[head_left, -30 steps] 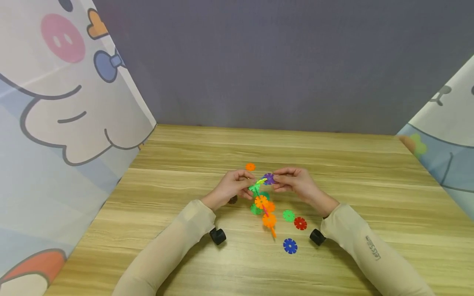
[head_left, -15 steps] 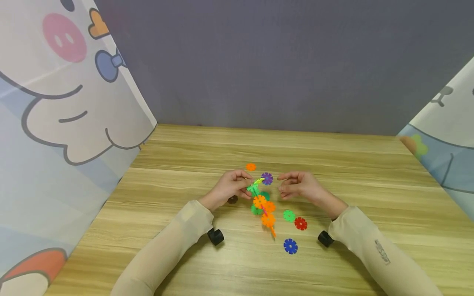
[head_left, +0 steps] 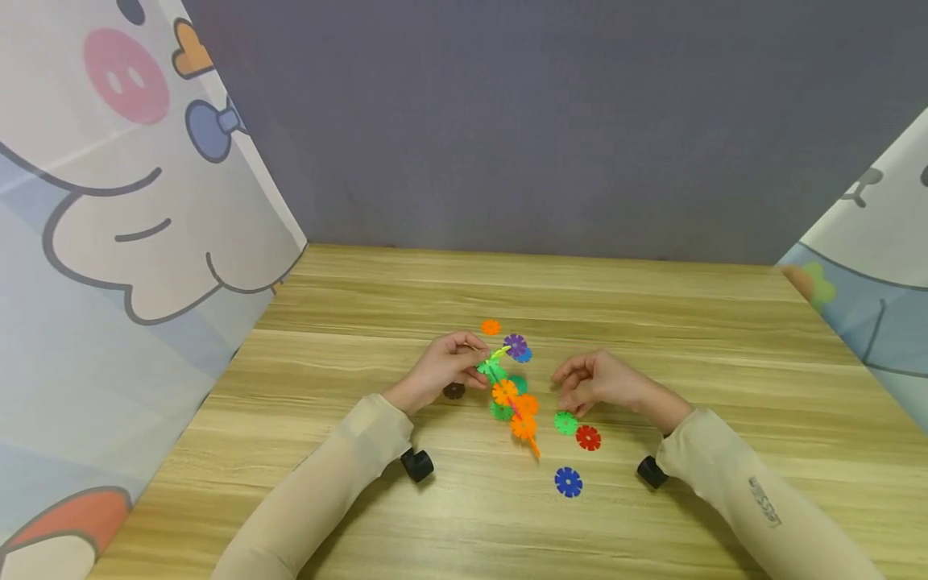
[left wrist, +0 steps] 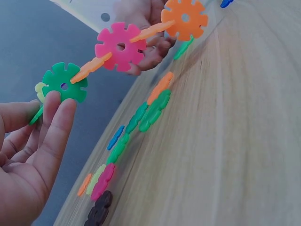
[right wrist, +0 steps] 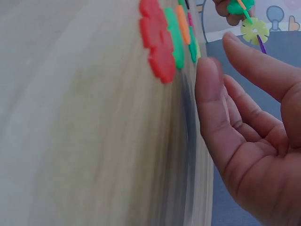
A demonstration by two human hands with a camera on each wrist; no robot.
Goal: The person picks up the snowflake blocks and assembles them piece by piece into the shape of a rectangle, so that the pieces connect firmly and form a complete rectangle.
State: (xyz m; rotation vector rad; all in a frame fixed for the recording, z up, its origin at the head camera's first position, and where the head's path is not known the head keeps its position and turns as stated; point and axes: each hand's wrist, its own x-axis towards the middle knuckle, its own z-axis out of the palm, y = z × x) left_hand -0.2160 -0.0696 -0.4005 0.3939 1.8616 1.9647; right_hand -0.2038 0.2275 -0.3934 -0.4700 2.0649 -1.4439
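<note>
My left hand pinches a green snowflake disc, part of a chain of notched plastic discs held above the table. From there the chain runs toward me through a pink disc and orange discs. A yellow disc and a purple disc are fitted at its far end. My right hand hovers apart from the chain, fingers loosely bent, with nothing between thumb and fingertips. Just below its fingertips in the head view lies a loose light-green disc, beside a red disc.
Loose discs lie on the wooden table: a dark blue one near me, a light-blue one, an orange one farther back, and a dark brown one by the left hand. A grey panel stands behind.
My right hand let go of the purple disc, which stays on the chain, and moved right and toward me over the light-green disc. The left hand shifted slightly left with the chain.
</note>
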